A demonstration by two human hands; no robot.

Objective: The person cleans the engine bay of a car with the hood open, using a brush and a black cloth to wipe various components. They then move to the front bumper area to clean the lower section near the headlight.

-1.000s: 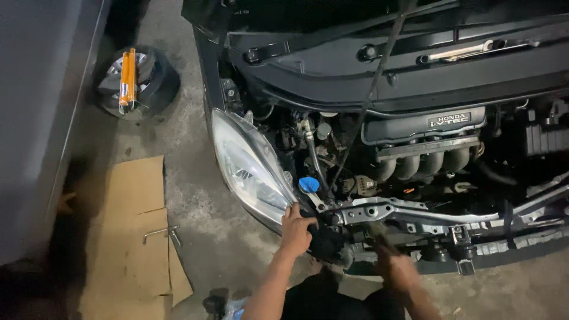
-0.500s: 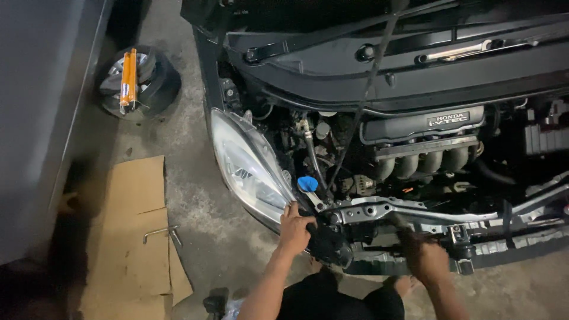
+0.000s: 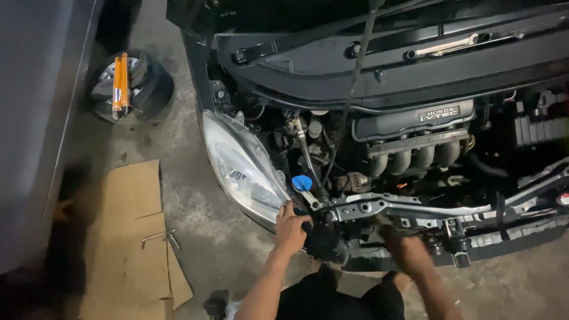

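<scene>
Since the earlier frame, the right hand [image 3: 408, 248] is moving up to the metal crossbar [image 3: 379, 208], blurred, grip unclear. Left hand [image 3: 291, 226] is clamping a black part [image 3: 325, 242] below the smooth, curved headlight [image 3: 244, 169]. Holding that part steady while working seems wise. Flat cardboard [image 3: 127, 237] is lying on the rough concrete floor [image 3: 207, 231]; farther off, ribbed engine pipes [image 3: 421, 157].

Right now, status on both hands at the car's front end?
Left hand gripping a black part below the headlight. Right hand, blurred, at the metal crossbar. Nothing blocking.
</scene>
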